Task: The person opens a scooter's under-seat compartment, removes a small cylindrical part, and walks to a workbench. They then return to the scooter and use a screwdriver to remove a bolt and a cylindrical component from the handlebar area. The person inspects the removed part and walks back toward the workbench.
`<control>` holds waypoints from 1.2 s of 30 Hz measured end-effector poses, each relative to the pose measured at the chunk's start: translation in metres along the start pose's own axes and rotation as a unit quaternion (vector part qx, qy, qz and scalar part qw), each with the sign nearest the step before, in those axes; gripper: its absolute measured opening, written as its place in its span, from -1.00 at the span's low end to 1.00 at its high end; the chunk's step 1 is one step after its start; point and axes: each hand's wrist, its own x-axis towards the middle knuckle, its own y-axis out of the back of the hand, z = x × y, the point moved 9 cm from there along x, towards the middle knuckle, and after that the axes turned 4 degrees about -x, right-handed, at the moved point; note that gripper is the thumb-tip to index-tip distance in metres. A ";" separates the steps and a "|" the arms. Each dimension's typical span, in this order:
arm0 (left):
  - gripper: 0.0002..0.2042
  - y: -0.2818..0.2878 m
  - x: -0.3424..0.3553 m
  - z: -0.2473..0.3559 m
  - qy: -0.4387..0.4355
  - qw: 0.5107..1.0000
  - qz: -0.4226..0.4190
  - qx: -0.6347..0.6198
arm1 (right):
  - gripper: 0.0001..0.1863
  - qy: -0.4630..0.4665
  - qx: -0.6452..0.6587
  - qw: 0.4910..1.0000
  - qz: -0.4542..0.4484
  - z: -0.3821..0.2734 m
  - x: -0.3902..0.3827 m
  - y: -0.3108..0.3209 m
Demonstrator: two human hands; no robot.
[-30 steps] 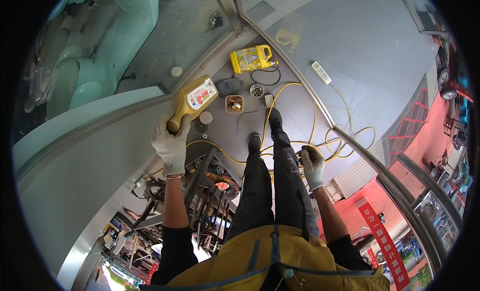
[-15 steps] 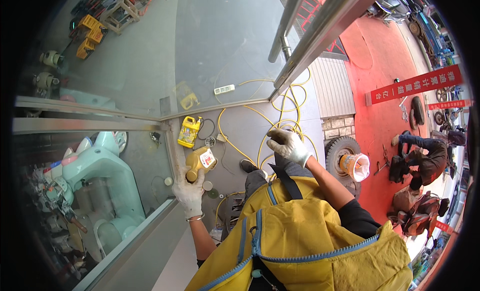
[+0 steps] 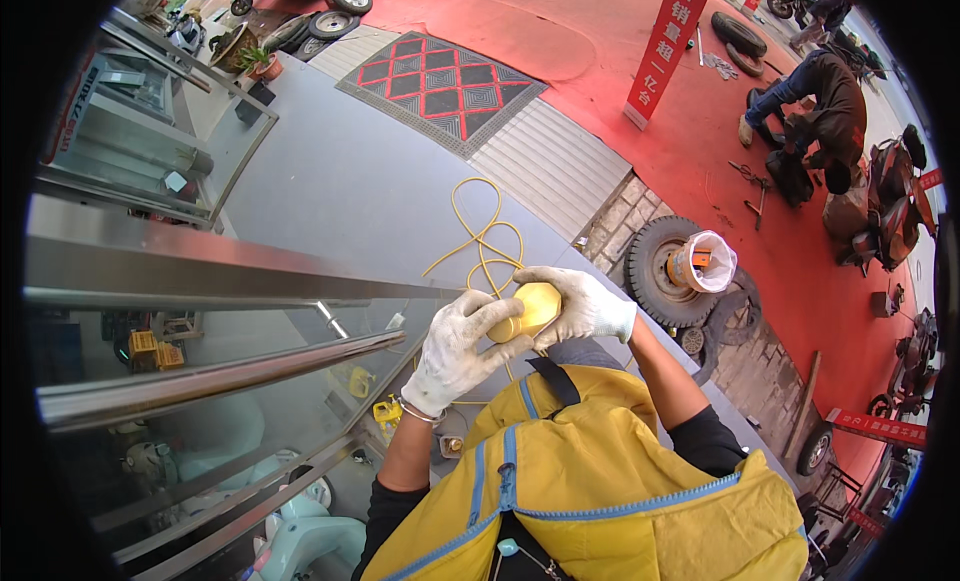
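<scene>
Up in front of my chest is a gold plastic jug (image 3: 539, 305), held between both gloved hands. My left hand (image 3: 450, 346) has its fingers closed around the cap end. My right hand (image 3: 588, 307) wraps the body from the other side. Much of the jug is covered by the white gloves, and its label does not show. A yellow hose (image 3: 487, 243) lies in loops on the grey floor just beyond my hands. Below my left wrist, by the door frame, stands a yellow jug (image 3: 386, 414).
A glass door with a metal bar (image 3: 230, 373) stretches across my left. To the right lies a tyre (image 3: 648, 266) with a lined bucket (image 3: 708, 262) on it. A patterned mat (image 3: 440, 89) lies ahead. At far right a person (image 3: 828, 106) bends beside a scooter (image 3: 893, 206).
The gold jug has come up off the floor with my left hand, and my right hand has joined on it. My view has swung right, toward the red ground and mat.
</scene>
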 end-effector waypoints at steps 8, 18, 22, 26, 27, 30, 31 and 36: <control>-0.84 -0.031 0.185 -0.028 0.023 0.997 0.034 -0.065 | -0.24 -0.065 -0.002 0.990 0.123 0.047 0.042 0.138; -0.77 -0.057 0.366 -0.141 0.103 0.992 -0.032 -0.070 | -0.28 -0.044 -0.245 0.925 0.288 0.115 0.161 0.273; -0.74 -0.065 0.468 -0.155 0.008 0.986 -0.107 -0.131 | -0.29 -0.084 -0.230 0.914 0.325 0.141 0.209 0.345; -0.75 -0.075 0.573 -0.160 -0.086 0.983 -0.136 -0.091 | -0.28 -0.120 -0.191 0.904 0.362 0.160 0.248 0.415; -0.76 -0.081 0.598 -0.162 -0.112 0.982 -0.129 -0.076 | -0.28 -0.144 -0.197 0.896 0.372 0.170 0.255 0.431; -0.73 -0.115 0.674 -0.183 -0.125 0.982 -0.132 -0.053 | -0.29 -0.187 -0.217 0.867 0.408 0.208 0.277 0.486; -0.72 -0.128 0.701 -0.194 -0.117 0.984 -0.126 -0.049 | -0.29 -0.193 -0.230 0.854 0.425 0.223 0.286 0.505; -0.73 -0.170 0.837 -0.242 -0.061 0.993 -0.084 -0.049 | -0.33 -0.150 -0.321 0.794 0.493 0.281 0.355 0.613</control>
